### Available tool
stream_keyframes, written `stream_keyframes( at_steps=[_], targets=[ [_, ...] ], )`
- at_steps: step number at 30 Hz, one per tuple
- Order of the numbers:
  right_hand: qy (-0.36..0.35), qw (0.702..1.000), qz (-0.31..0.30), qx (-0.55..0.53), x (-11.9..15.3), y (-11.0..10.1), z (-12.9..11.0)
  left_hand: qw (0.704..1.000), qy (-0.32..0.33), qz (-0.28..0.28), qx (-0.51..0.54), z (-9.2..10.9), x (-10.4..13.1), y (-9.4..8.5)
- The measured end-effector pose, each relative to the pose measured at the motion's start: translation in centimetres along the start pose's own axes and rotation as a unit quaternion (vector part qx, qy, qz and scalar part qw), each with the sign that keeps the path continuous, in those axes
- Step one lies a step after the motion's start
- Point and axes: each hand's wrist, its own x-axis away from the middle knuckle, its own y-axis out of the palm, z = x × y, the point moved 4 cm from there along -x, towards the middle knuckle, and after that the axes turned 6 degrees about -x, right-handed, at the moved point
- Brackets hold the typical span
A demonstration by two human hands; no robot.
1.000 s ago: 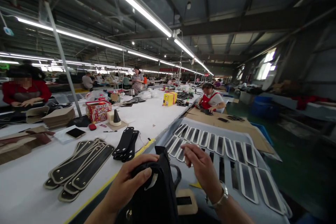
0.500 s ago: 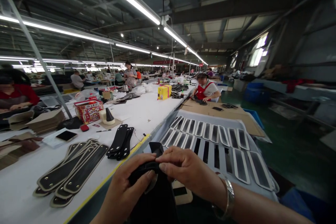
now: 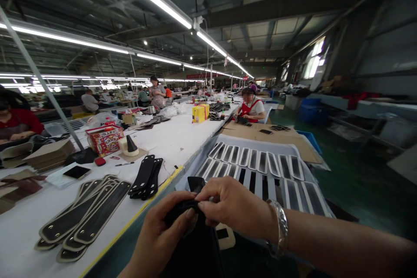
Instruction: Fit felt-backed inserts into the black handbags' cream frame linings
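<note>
Between both hands is a black flexible piece [image 3: 198, 247], perhaps leather, with a folded upper edge and a dark flap standing up behind it. My left hand [image 3: 156, 230] grips its top from the left, thumb in front and fingers behind. Thumb and bent fingers of my right hand [image 3: 233, 206] pinch the same edge, close to the left fingertips; a silver bracelet circles that wrist. What exactly lies under the right fingertips is hidden. Left of the hands, black strips with pale borders and rivets [image 3: 100, 213] lie piled, beside a smaller stack of plain black strips [image 3: 145, 178].
Rows of pale-bordered dark panels [image 3: 254, 160] lie on a grey sheet at right. The white table [image 3: 163, 139] carries a phone [image 3: 76, 172], a red patterned box [image 3: 106, 139], a cone-topped container [image 3: 130, 145] and a yellow box [image 3: 200, 113]. A co-worker in a red apron [image 3: 249, 110] sits beyond.
The view has turned slightly right, so the surroundings sit further left. Both hands keep hold of the black piece, and the right fingers are curled a little more tightly at its edge.
</note>
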Motion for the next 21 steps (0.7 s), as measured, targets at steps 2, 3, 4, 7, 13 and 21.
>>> stream_keyframes(
  at_steps=[2, 3, 4, 7, 13, 21],
  targets=[
    [-0.018, 0.998, 0.036, 0.052, -0.1, -0.1, -0.3, 1.000, -0.003, -0.009, -0.008, 0.2, -0.1, 0.2],
    [-0.031, 0.994, 0.060, 0.086, -0.2, -0.2, -0.5, 1.000, -0.003, -0.010, -0.011, 0.2, -0.2, 0.2],
    [-0.044, 0.988, 0.084, 0.118, -0.2, -0.2, -0.7, 1.000, -0.002, -0.012, -0.012, 0.2, -0.3, 0.3],
    [-0.075, 0.971, 0.144, 0.177, 0.0, 0.0, -0.9, 1.000, 0.005, -0.015, -0.017, 0.1, -0.5, 0.5],
    [-0.099, 0.981, 0.152, 0.070, 0.8, 0.3, 0.2, 1.000, 0.018, 0.000, -0.021, -0.1, -0.8, 0.2],
    [-0.028, 0.995, 0.056, -0.077, 0.0, 0.4, 0.6, 0.999, 0.031, 0.024, -0.033, -0.2, -0.8, -0.3]
  ],
)
